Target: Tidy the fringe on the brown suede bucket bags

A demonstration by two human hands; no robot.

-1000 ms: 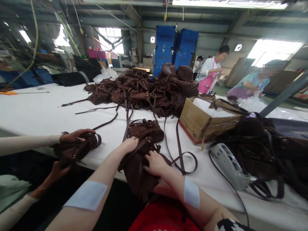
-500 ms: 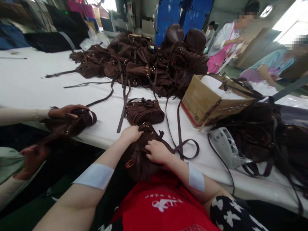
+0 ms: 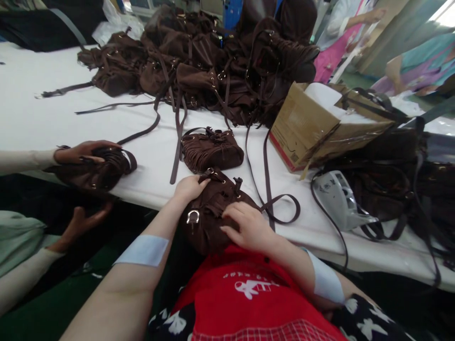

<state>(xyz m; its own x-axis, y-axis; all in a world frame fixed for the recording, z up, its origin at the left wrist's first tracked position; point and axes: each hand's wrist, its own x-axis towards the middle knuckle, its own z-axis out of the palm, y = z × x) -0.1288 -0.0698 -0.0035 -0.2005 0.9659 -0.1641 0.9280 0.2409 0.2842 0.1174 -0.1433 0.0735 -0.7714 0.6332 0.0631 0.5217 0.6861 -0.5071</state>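
A brown fringed suede bag (image 3: 209, 215) rests on the near edge of the white table (image 3: 42, 118), partly over my lap. My left hand (image 3: 189, 187) grips its upper left edge near a metal ring. My right hand (image 3: 248, 226) lies flat on its right side with the fingers spread. A silver buckle (image 3: 193, 217) shows on the bag's front. Its dark strap (image 3: 280, 208) loops across the table to the right. A second fringed bag (image 3: 210, 150) sits just beyond.
A co-worker's hands (image 3: 83, 151) at the left hold another brown bag (image 3: 95, 171). A big pile of brown bags (image 3: 213, 61) fills the back. A cardboard box (image 3: 320, 128) and a grey hand-held device (image 3: 336, 201) stand at the right, with more dark bags (image 3: 401, 184) behind.
The view has tilted downward. I have drawn the bag closer to my body and turned it so its buckle faces up; my right hand slid to its right side.
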